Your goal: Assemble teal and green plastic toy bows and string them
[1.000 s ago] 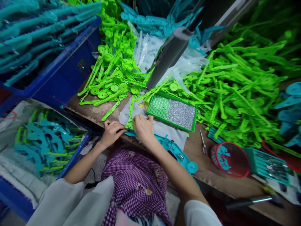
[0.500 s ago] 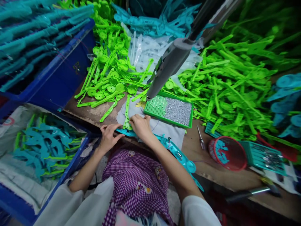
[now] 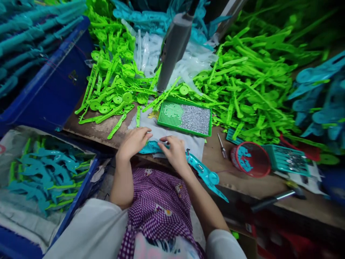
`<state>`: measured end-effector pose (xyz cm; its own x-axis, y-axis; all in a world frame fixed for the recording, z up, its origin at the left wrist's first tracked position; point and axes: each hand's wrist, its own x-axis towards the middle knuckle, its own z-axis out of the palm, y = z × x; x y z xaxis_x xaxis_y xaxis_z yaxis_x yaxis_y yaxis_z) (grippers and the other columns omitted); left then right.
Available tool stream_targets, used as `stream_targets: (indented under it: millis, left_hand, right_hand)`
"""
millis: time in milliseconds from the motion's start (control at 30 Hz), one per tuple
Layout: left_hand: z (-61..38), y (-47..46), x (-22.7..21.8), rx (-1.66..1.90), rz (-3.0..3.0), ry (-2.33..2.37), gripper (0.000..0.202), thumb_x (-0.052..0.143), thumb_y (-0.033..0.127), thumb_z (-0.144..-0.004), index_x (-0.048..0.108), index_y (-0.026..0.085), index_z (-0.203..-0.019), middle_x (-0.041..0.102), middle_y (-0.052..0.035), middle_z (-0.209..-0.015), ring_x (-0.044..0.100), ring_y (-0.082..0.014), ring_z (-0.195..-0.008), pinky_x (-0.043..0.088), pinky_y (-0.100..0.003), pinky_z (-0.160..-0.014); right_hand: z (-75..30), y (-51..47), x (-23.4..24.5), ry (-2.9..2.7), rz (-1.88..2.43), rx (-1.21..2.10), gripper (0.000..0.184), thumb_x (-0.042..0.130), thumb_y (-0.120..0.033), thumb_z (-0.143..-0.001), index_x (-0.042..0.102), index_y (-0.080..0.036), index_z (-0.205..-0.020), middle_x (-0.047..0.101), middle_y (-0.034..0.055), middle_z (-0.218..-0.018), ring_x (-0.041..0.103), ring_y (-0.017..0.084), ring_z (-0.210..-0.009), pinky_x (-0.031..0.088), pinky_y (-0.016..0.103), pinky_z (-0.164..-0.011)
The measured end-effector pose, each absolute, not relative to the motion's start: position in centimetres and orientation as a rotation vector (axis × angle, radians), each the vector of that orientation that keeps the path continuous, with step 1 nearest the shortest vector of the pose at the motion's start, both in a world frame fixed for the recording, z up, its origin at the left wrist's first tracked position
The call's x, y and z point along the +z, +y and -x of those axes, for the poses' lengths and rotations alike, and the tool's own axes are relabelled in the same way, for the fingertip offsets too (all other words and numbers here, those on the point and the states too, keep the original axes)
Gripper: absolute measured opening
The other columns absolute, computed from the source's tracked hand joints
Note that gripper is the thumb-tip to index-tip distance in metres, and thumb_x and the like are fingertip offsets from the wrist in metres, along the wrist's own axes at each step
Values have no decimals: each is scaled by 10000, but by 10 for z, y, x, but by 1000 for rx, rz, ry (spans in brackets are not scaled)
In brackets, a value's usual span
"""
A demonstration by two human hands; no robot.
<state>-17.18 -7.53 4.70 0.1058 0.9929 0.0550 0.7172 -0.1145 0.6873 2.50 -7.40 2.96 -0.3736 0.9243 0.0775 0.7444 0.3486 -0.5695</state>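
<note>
A long, shaped teal plastic part (image 3: pixel 202 168) lies along the table's near edge, its right end sticking out past the edge. My right hand (image 3: pixel 174 151) is closed at its middle, thumb and fingers pinching the teal plastic. Over the part's left end is my left hand (image 3: pixel 134 143), fingers curled together; what sits between their tips is too small to make out. A flat green plastic strip (image 3: pixel 138 117) runs away behind my left hand, which hides its near end. Just beyond both hands, a green tray (image 3: pixel 159 121) holds many small silvery metal pieces.
Heaps of green plastic pieces (image 3: pixel 250 97) cover the table's back. A grey power screwdriver (image 3: pixel 172 54) hangs above. Rightward are a small screwdriver (image 3: pixel 222 145), a red basket (image 3: pixel 265 172), a teal tray (image 3: pixel 272 148) and a hammer (image 3: pixel 275 200). A blue crate (image 3: pixel 78 201) stands left.
My left hand has moved right and forward, over the teal part's left end. My right hand has shifted right along the part and nearer to me. The view has turned slightly.
</note>
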Motion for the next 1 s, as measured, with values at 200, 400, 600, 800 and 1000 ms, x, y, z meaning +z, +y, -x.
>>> stream_targets:
  millis: [200, 400, 600, 800, 1000]
  left_hand:
    - [141, -59, 44, 932, -1457, 1198, 421, 489, 577, -891, 626, 181, -864, 706, -46, -826, 667, -186, -795, 513, -298, -721]
    - [151, -66, 44, 1281, -1074, 1063, 443, 430, 636, -896, 589, 222, -904, 701, -49, -961, 670, -195, -934, 540, -381, -815]
    - [194, -74, 23, 1314, -1214, 1404, 346, 599, 545, -833, 689, 213, -878, 702, -47, -945, 646, -182, -890, 527, -326, -795]
    - [212, -93, 12, 1021, -1933, 1801, 210, 596, 383, -872, 733, 227, -841, 699, -44, -996, 618, -217, -986, 406, -393, -953]
    - [221, -87, 2, 975, -2029, 1833, 188, 619, 370, -859, 731, 220, -842, 693, -58, -1028, 628, -220, -999, 391, -403, -967]
  right_hand:
    - [-28, -85, 45, -2538, 1081, 636, 206, 423, -286, -967, 610, -199, -960, 686, 62, -1008, 567, 187, -958, 312, 356, -871]
    - [-60, -72, 55, -2226, 1100, 1279, 166, 517, -340, -920, 607, -201, -908, 690, 23, -870, 595, 170, -856, 393, 325, -830]
    - [-76, -66, 39, -2072, 1279, 1121, 234, 460, -378, -939, 613, -202, -958, 694, 34, -898, 608, 171, -837, 371, 348, -851]
    - [-64, -85, 13, -2263, 1536, 456, 218, 475, -294, -942, 626, -193, -821, 692, 5, -769, 604, 153, -792, 191, 394, -932]
    - [-60, -88, 4, -2453, 1411, 264, 252, 408, -224, -972, 658, -228, -947, 697, -16, -704, 564, 134, -718, 164, 374, -909]
